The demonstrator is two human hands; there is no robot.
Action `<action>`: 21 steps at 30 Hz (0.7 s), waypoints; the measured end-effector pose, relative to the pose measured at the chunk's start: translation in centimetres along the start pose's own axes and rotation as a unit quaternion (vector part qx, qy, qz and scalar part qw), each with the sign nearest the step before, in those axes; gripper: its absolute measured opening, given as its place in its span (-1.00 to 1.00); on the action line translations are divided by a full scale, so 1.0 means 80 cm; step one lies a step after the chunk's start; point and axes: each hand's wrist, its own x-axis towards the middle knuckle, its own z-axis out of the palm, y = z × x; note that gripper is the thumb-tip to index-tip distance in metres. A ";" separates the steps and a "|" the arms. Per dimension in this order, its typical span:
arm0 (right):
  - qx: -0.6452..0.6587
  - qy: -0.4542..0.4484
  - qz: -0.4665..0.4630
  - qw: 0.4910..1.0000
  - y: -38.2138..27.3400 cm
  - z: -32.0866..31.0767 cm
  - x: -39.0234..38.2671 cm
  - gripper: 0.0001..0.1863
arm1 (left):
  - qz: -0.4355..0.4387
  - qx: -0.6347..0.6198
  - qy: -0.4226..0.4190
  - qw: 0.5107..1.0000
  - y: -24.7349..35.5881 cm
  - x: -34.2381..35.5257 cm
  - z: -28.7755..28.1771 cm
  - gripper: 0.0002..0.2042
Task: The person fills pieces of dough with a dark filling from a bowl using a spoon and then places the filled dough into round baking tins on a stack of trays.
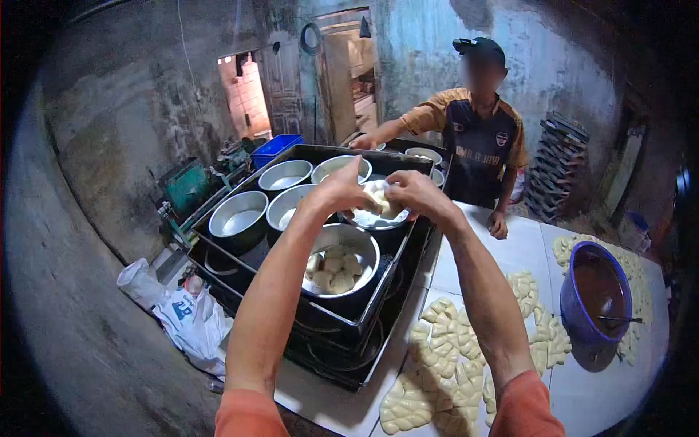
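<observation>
Both my arms reach over a round metal pan (393, 221) that stands in a black rectangular tray (251, 275). Pale dough pieces (378, 195) lie in this pan. My left hand (339, 191) is at its left side, fingers apart, with some fingertips hidden near the rim. On the right side, my right hand (422, 194) has its fingers bent around a dough piece, partly hidden behind them. A nearer pan (373, 251) holds several dough pieces in its bottom. Other pans, such as one at the left (238, 213), stand in the same tray.
Braided-looking dough (437, 357) covers parts of the white table (451, 266). A purple bowl (571, 295) of brown contents with a utensil stands at the right. A person (484, 124) stands across, one arm over the pans behind. A white plastic bag (193, 320) lies left of the tray.
</observation>
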 end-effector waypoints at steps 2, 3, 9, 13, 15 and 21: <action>-0.327 -0.099 -0.016 0.940 0.020 0.009 0.041 -0.66 | 0.029 0.208 -0.030 0.977 -0.046 0.044 0.024 0.01; -0.381 -0.072 -0.048 0.921 0.014 0.022 0.045 -0.69 | 0.031 0.279 -0.077 0.957 -0.052 0.048 0.026 -0.05; -0.326 0.138 -0.182 0.917 -0.027 0.009 -0.018 -0.67 | 0.158 0.353 0.031 0.922 -0.026 0.013 -0.007 -0.44; -0.198 0.174 -0.208 0.942 0.004 -0.040 -0.134 -0.66 | 0.186 0.210 0.064 0.958 0.025 -0.097 -0.039 -0.45; -0.149 0.159 -0.180 0.959 0.041 -0.075 -0.226 -0.66 | 0.290 0.216 0.097 0.927 0.013 -0.147 -0.034 -0.43; -0.105 0.190 0.253 0.943 0.165 -0.122 -0.535 -0.63 | 0.277 0.005 -0.237 0.931 0.056 -0.284 0.108 -0.43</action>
